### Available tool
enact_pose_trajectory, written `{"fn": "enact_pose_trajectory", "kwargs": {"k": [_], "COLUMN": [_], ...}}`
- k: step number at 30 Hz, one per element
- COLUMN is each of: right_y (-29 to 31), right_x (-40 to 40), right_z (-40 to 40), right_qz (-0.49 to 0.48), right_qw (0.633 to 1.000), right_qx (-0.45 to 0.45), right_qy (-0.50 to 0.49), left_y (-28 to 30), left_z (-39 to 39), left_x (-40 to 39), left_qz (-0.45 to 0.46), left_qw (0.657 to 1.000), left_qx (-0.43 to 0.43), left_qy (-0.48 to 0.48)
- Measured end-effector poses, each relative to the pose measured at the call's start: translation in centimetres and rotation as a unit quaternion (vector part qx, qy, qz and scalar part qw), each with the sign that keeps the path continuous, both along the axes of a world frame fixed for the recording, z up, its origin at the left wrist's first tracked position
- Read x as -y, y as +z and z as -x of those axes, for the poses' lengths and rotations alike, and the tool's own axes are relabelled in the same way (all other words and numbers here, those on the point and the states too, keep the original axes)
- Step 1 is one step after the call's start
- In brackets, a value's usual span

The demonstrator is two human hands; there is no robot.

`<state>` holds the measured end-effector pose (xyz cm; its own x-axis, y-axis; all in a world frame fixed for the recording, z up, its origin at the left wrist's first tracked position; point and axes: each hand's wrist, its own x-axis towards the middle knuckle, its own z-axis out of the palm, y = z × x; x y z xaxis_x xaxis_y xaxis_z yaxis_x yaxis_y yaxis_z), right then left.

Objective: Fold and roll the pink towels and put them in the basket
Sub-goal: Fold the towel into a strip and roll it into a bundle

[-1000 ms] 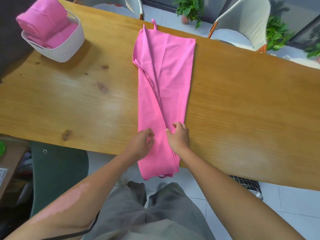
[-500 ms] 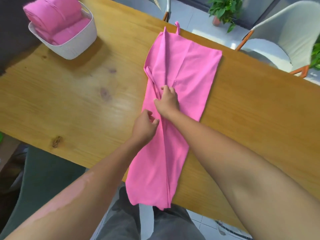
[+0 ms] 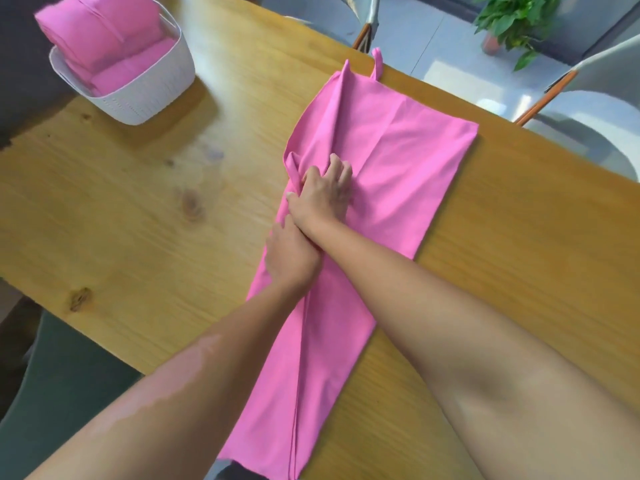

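A long pink towel [image 3: 398, 161], folded lengthwise into a strip, lies across the wooden table [image 3: 121, 209]. Its near end hangs over the table's front edge. My right hand [image 3: 325, 192] rests on the towel's middle with curled fingers and grips the raised fold along the left side. My left hand [image 3: 291, 258] sits just behind it on the same fold, curled on the cloth, its fingertips hidden under my right wrist. The white basket [image 3: 145, 98] stands at the table's far left corner and holds rolled pink towels [image 3: 100, 36].
Bare tabletop lies between the basket and the towel, and to the towel's right. Two pale chairs [image 3: 588, 126] [image 3: 346, 12] stand beyond the far edge, with a potted plant [image 3: 512, 19] behind. A dark green chair [image 3: 69, 368] is below the near edge at left.
Both hands have slid away from me along the towel's fold, from near the table's front edge to its middle, the right hand leading. My view has shifted forward and left.
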<state>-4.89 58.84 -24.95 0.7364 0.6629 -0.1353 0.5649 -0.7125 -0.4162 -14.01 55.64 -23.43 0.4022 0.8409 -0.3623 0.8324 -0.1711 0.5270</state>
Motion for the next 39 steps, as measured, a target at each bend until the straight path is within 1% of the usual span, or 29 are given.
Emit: {"fn": "enact_pose_trajectory", "kwargs": {"k": [2,4,6,8,10,12,13,16,17,18,20,22,25,27,29,32,35,39], "right_y": [0.1,0.1,0.0,-0.1,-0.1,0.1,0.2,0.7,0.8,0.9,1.2,1.7,2.4,2.8,2.8,2.3,2.2,2.8], "right_x": [-0.9,-1.3,-1.2,-0.7,-0.1,0.2,0.2,-0.5,-0.9,-1.3,-2.0,-2.9,-4.1,-4.9,-5.4,-6.0,-6.2,-5.9], "right_z": [-0.6,-1.2,-1.6,-2.0,-2.4,-3.2,-3.7,-5.3,-5.7,-6.1,-6.9,-7.5,-7.7,-6.6,-4.9,-2.8,-2.2,-4.1], "right_qz": [0.017,0.011,-0.029,-0.104,-0.175,-0.208,-0.221,-0.27,-0.271,-0.265,-0.248,-0.21,-0.087,0.005,0.082,0.134,0.134,0.109], "right_qw": [1.0,1.0,0.998,0.986,0.962,0.94,0.922,0.846,0.837,0.841,0.867,0.903,0.957,0.975,0.982,0.984,0.988,0.992], "right_qx": [0.006,-0.014,-0.049,-0.123,-0.191,-0.24,-0.277,-0.408,-0.428,-0.432,-0.409,-0.364,-0.276,-0.223,-0.17,-0.111,-0.076,-0.064], "right_qy": [0.019,0.023,0.006,-0.04,-0.088,-0.128,-0.155,-0.214,-0.208,-0.191,-0.14,-0.09,-0.038,-0.01,0.012,0.024,-0.002,-0.024], "left_y": [-0.3,-0.5,-0.4,-0.4,-0.3,-0.3,-0.4,-0.5,-0.6,-0.6,-0.4,-0.1,0.1,-0.2,-0.3,0.1,0.7,1.7], "left_z": [-0.2,0.0,0.6,1.5,2.4,3.1,3.4,4.0,4.0,4.1,3.7,3.0,1.6,0.9,0.5,0.2,0.3,0.4], "left_x": [-0.2,-0.4,-0.7,-1.0,-1.4,-1.8,-2.0,-2.2,-2.2,-2.2,-2.1,-2.1,-2.2,-2.2,-2.0,-1.5,-0.9,0.0], "left_qz": [0.002,0.001,-0.006,-0.019,-0.017,-0.002,0.001,0.02,0.032,0.042,0.056,0.065,0.058,0.05,0.037,0.008,-0.01,-0.052], "left_qw": [1.0,0.997,0.993,0.988,0.984,0.979,0.978,0.972,0.97,0.969,0.969,0.971,0.979,0.983,0.986,0.983,0.981,0.985], "left_qx": [0.028,0.069,0.089,0.101,0.119,0.143,0.15,0.173,0.177,0.178,0.175,0.172,0.148,0.128,0.118,0.149,0.174,0.161], "left_qy": [0.006,0.03,0.077,0.111,0.132,0.143,0.144,0.156,0.162,0.166,0.165,0.154,0.129,0.123,0.116,0.11,0.086,0.034]}}
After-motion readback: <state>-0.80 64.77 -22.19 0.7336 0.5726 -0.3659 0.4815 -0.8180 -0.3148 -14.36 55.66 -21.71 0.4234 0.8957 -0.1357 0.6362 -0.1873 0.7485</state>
